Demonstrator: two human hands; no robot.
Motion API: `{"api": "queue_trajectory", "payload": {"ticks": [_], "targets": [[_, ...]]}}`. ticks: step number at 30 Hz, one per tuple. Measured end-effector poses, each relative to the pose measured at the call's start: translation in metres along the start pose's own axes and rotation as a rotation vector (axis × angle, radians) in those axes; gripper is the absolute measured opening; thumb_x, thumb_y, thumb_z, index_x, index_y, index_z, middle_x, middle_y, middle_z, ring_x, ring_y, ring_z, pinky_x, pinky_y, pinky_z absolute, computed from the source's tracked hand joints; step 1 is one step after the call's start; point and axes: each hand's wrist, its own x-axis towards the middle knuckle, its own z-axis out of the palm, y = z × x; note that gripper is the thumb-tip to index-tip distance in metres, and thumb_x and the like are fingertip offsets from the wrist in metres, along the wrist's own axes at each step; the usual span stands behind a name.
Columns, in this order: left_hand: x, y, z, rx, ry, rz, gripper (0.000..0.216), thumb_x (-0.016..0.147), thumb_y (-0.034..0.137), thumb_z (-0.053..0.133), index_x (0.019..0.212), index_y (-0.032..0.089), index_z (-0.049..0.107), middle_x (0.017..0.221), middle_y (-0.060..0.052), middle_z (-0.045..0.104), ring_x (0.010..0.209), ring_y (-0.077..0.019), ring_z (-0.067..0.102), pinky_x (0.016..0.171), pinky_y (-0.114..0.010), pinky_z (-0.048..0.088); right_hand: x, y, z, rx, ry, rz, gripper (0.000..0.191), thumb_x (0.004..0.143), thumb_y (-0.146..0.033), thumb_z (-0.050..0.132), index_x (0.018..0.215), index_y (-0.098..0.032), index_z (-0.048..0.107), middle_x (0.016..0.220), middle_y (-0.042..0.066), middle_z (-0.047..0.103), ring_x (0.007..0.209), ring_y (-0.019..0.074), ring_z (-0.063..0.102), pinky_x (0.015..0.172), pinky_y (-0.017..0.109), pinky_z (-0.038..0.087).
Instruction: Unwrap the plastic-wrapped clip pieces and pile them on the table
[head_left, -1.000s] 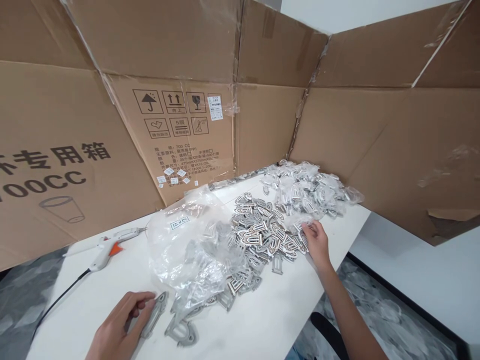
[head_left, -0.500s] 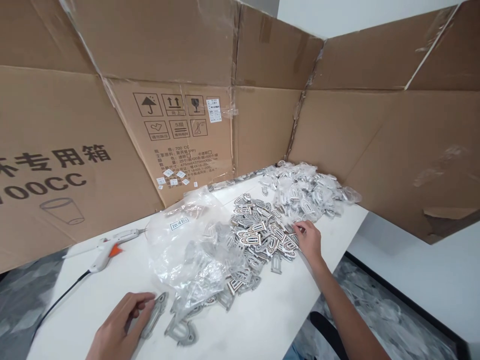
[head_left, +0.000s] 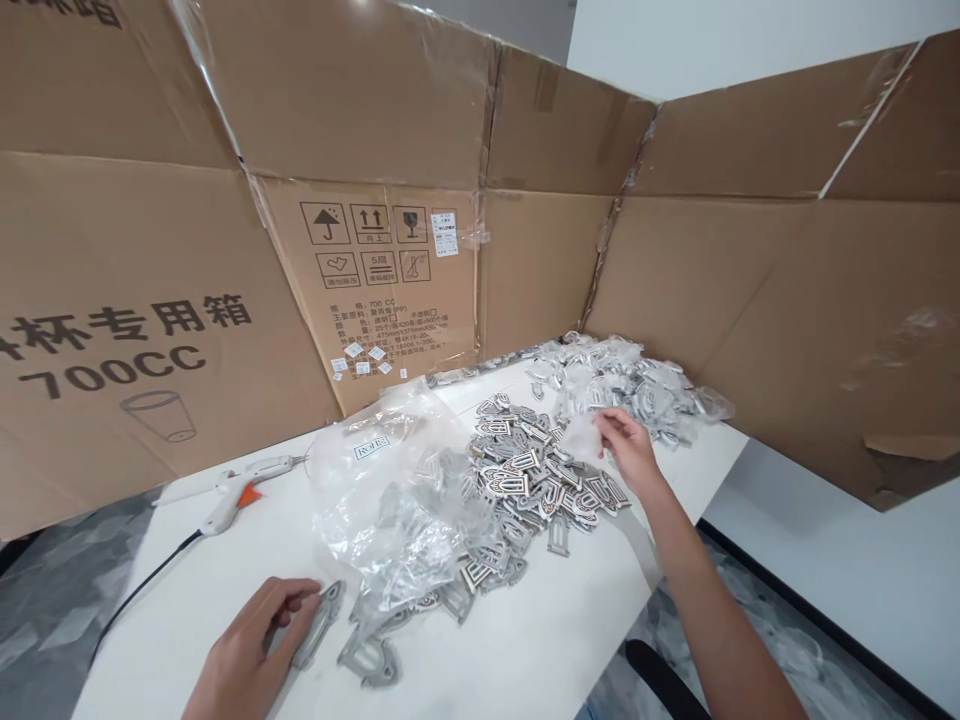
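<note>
At the front left, my left hand (head_left: 251, 645) has its thumb and fingers closed at the near edge of a grey arch-shaped piece (head_left: 321, 625), which looks tilted on the table. Beside it lies another grey arch-shaped piece (head_left: 369, 660). My right hand (head_left: 628, 448) pinches a small translucent plastic bag (head_left: 582, 438) just above the heap. Under and in front of that hand spreads a pile of patterned arch-shaped pieces (head_left: 517, 482), brown-and-white and grey. Whether the small bag contains anything cannot be made out.
A large clear bag (head_left: 356, 510) lies left of the pile. Behind sits a heap of bagged pieces (head_left: 645, 375). A glue gun (head_left: 225, 505) with an orange trigger and black cord rests on the white table (head_left: 517, 650). Cardboard walls (head_left: 555, 270) enclose the back and right.
My right hand has risen slightly from the pile's right edge, and the small translucent bag now shows in its fingers. My left hand stays by the grey piece. The view has shifted a little.
</note>
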Motion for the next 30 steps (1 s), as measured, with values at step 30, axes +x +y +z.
{"api": "queue_trajectory", "payload": {"ticks": [30], "targets": [[0.008,-0.005,0.001,0.052,-0.013,0.019,0.041,0.093,0.066,0.067,0.108,0.029,0.079,0.107,-0.004,0.082,0.087,-0.019,0.078,0.069,-0.02,0.062,-0.044,0.069,-0.052,-0.457,0.186,-0.123,0.06,0.104,-0.071,0.049,0.131,-0.024,0.074,0.115,0.012,0.08,0.091,0.0278,0.073,0.084,0.042,0.06]]}}
